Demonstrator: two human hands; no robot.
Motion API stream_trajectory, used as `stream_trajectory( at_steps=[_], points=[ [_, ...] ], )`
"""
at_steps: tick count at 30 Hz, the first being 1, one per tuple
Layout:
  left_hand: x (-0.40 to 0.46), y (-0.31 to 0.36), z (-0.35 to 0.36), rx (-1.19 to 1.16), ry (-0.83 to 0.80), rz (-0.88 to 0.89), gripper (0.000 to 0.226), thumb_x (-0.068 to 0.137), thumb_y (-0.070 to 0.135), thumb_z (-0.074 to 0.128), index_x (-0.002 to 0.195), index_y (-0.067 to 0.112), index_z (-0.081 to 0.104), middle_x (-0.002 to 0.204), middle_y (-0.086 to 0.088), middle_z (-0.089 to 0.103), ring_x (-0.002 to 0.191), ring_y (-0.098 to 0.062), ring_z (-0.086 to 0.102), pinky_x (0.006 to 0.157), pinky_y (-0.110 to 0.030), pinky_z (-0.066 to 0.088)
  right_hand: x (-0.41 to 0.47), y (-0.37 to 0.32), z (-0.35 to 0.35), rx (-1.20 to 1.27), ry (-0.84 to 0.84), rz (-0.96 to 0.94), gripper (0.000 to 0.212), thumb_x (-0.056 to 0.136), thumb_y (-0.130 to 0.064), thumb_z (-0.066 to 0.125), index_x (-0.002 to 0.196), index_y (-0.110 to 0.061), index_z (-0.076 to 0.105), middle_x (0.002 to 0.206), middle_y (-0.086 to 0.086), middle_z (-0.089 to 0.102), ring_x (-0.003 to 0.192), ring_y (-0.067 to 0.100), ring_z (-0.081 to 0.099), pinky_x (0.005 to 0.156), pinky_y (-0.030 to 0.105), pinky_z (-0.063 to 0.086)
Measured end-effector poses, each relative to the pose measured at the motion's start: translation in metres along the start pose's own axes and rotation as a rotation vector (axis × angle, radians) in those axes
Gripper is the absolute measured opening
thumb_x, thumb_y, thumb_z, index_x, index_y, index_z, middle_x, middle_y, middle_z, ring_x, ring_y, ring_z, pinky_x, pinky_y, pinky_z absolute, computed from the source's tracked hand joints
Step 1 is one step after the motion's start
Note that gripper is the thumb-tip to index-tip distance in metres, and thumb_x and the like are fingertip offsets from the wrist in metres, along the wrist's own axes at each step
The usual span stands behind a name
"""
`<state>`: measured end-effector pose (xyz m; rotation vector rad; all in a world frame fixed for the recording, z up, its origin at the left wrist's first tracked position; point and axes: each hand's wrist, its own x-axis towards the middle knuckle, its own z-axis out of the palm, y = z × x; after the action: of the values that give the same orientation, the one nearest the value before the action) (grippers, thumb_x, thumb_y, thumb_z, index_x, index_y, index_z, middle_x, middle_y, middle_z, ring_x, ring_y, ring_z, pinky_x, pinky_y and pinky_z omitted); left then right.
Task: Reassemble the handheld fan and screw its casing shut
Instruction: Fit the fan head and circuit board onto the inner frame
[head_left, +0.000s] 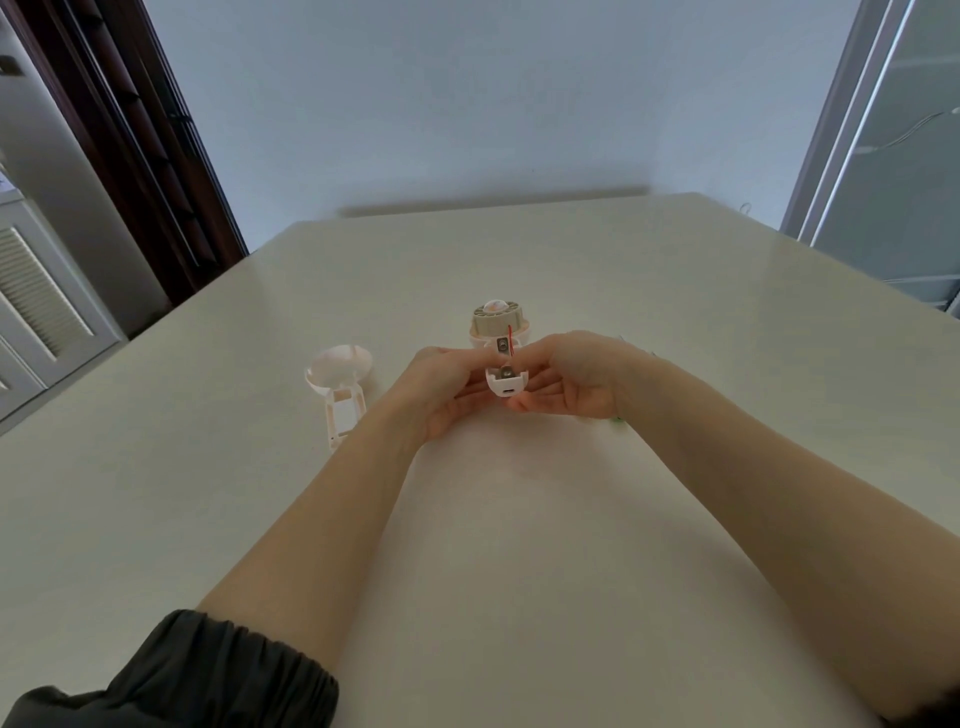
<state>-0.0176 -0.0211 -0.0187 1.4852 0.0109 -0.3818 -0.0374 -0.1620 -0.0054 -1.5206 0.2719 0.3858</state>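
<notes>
Both hands hold the open fan body (506, 383) above the middle of the table. It is a white half-shell with metal battery contacts, a thin red wire and a beige round fan head (498, 317) at its far end. My left hand (447, 387) grips the shell from the left, fingers curled round its side. My right hand (569, 376) grips it from the right, fingertips at the upper contact. The other casing half (340, 379), pale pink-white with a round head and slotted handle, lies inside-up on the table to the left.
The cream table (519, 519) spreads wide around my arms. Something small and green (618, 420) peeks out from under my right wrist. A dark wooden frame and a louvred cabinet stand at the left, a glass panel at the right.
</notes>
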Motion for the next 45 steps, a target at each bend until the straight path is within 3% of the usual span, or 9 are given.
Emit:
stream_trajectory(
  at_steps=[6,11,16,21,27,33,39,45],
  points=[
    [-0.0006,0.001,-0.0009,-0.003,-0.034,0.03,0.006,0.082,0.0,0.065,0.086,0.002,0.069,0.062,-0.004,0.071,0.053,-0.011,0.068,0.049,-0.018,0.052,-0.001,0.0004,0.0009,0.005,-0.025,0.009,0.005,0.087,0.0,0.057,0.09,0.003,0.059,0.077,0.018,0.063,0.046,0.021,0.066,0.042,0.019,0.052],
    [-0.0019,0.0034,-0.0033,0.041,-0.02,0.175,0.015,0.08,0.001,0.069,0.093,0.009,0.069,0.076,-0.003,0.074,0.065,-0.013,0.071,0.055,-0.022,0.054,-0.0036,-0.0003,-0.0002,-0.08,-0.012,-0.088,0.019,0.077,0.002,0.072,0.093,0.005,0.062,0.086,0.019,0.067,0.066,0.029,0.07,0.061,0.03,0.061],
    [-0.0018,0.0045,-0.0005,0.112,0.015,0.237,0.025,0.078,-0.004,0.07,0.097,0.012,0.065,0.085,-0.007,0.072,0.067,-0.012,0.071,0.054,-0.021,0.054,-0.0042,0.0029,0.0025,-0.242,0.058,-0.23,0.018,0.077,0.006,0.069,0.094,0.007,0.061,0.095,0.023,0.065,0.072,0.031,0.069,0.068,0.038,0.061],
    [-0.0019,0.0046,-0.0021,0.142,0.023,0.259,0.025,0.077,-0.004,0.071,0.09,0.017,0.064,0.085,-0.005,0.072,0.066,-0.011,0.071,0.055,-0.022,0.055,-0.0028,0.0031,0.0009,-0.271,0.083,-0.238,0.016,0.076,0.006,0.069,0.09,0.005,0.061,0.092,0.021,0.064,0.068,0.029,0.07,0.065,0.038,0.061],
    [-0.0023,0.0024,-0.0025,0.109,0.001,0.201,0.023,0.08,0.008,0.072,0.102,0.011,0.065,0.09,-0.007,0.072,0.068,-0.012,0.071,0.054,-0.022,0.054,-0.0017,0.0035,-0.0002,-0.262,0.054,-0.217,0.011,0.078,0.006,0.068,0.084,0.002,0.06,0.092,0.022,0.065,0.071,0.032,0.069,0.069,0.038,0.061],
    [-0.0016,0.0028,-0.0002,0.154,0.055,0.167,0.015,0.079,-0.001,0.07,0.086,0.011,0.066,0.077,-0.005,0.07,0.055,-0.009,0.068,0.047,-0.021,0.052,-0.0028,0.0034,0.0003,-0.198,-0.02,-0.127,0.011,0.079,0.009,0.066,0.088,0.006,0.06,0.088,0.023,0.065,0.066,0.032,0.067,0.062,0.036,0.061],
    [-0.0017,0.0053,0.0011,0.154,0.045,0.128,0.018,0.077,-0.005,0.07,0.085,0.011,0.065,0.08,-0.006,0.07,0.061,-0.013,0.069,0.049,-0.023,0.054,-0.0028,0.0026,-0.0021,-0.18,-0.062,-0.081,0.013,0.077,0.013,0.066,0.083,0.003,0.06,0.082,0.02,0.066,0.069,0.032,0.069,0.062,0.038,0.061],
    [-0.0009,0.0014,0.0002,0.134,0.049,0.14,0.015,0.079,-0.001,0.07,0.088,0.011,0.067,0.076,-0.003,0.072,0.059,-0.01,0.07,0.049,-0.021,0.052,-0.0018,0.0022,-0.0057,-0.159,-0.094,-0.075,0.018,0.078,0.006,0.069,0.094,0.006,0.061,0.082,0.02,0.069,0.069,0.032,0.071,0.061,0.034,0.061]
  ],
)
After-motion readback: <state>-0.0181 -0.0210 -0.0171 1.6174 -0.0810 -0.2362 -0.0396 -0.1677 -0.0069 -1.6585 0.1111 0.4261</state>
